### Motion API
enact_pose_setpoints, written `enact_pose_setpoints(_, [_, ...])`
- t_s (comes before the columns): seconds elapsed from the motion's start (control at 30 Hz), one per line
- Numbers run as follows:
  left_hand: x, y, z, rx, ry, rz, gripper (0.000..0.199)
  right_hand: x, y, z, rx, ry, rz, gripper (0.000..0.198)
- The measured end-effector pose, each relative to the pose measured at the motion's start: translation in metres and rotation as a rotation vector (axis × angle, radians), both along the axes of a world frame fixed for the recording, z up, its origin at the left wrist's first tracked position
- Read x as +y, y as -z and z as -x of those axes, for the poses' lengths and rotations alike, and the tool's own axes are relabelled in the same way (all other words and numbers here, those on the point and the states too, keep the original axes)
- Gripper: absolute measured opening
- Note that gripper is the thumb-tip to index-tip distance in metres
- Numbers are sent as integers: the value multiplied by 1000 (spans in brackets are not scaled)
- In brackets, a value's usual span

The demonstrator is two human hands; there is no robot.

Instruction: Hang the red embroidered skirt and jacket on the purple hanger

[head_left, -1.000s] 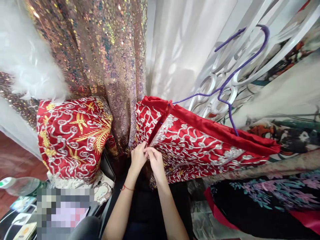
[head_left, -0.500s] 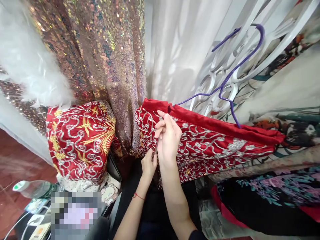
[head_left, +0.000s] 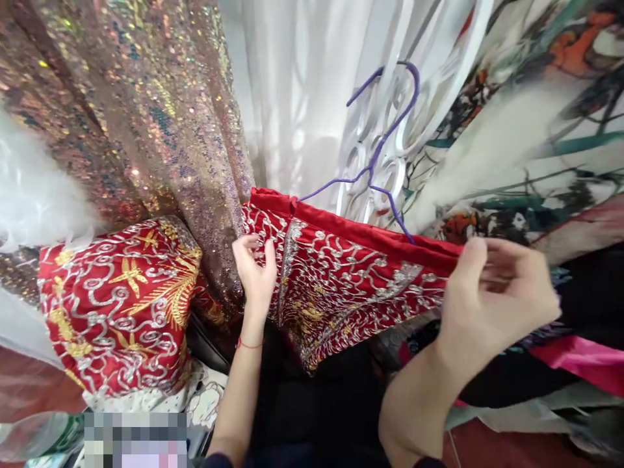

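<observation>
A red skirt [head_left: 336,273] with silver and gold embroidery hangs at the middle, its plain red waistband [head_left: 341,218] running along the top. The purple hanger [head_left: 373,162] rises out of that waistband. At the right end of the band, my right hand [head_left: 497,299] pinches the cloth between thumb and fingers. My left hand [head_left: 256,270] is in front of the skirt's left part, fingers bent and thumb apart, with nothing visible between them. Whether its fingertips touch the cloth I cannot tell.
Another red embroidered piece [head_left: 121,305] lies at the left, above a plastic bottle [head_left: 43,432]. A sequined cloth [head_left: 160,117] and white fluffy material [head_left: 39,188] hang behind. White scrolled metalwork [head_left: 397,175] stands behind the hanger, with patterned fabric [head_left: 511,149] at the right.
My hands have parted from close together before the skirt. The right moved far right to the waistband's end and took hold; the left moved up and left. The view has shifted right.
</observation>
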State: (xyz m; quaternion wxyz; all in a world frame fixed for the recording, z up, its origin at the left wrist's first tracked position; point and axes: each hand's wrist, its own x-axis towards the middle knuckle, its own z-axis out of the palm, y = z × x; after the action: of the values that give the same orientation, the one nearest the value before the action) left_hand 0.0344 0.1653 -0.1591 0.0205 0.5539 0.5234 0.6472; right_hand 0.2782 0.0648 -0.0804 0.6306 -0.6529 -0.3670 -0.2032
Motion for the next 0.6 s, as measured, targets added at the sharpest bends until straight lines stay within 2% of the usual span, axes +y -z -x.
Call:
enact_pose_setpoints(0.03, [10, -16, -1, 6, -58, -78, 31, -2, -1, -15, -58, 97, 103, 26])
enact_pose_setpoints(0.1, [32, -42, -1, 45, -118, -144, 36, -5, 0, -39, -160, 133, 349, 32])
enact_pose_setpoints(0.13, [42, -52, -1, 75, -108, -142, 36, -5, 2, -47, -205, 107, 441, 34])
enact_pose_setpoints(0.2, [58, -64, 3, 147, -12, -75, 33, -1, 7, -56, -289, 73, 509, 36])
enact_pose_setpoints(0.27, [64, -68, 8, 194, 70, 0, 33, 12, 11, -57, -331, 108, 475, 33])
enact_pose_setpoints(0.33, [60, -67, 14, 199, 52, 43, 35, 32, 12, -53, -326, 163, 413, 30])
enact_pose_setpoints(0.43, [46, -67, 26, 188, -97, 59, 35, 64, 6, -42, -293, 142, 257, 28])
enact_pose_setpoints(0.53, [39, -72, 40, 135, -269, 30, 36, 88, -9, -26, -272, 50, 31, 35])
enact_pose_setpoints(0.6, [40, -77, 48, 78, -355, 1, 37, 98, -18, -16, -278, -11, -62, 40])
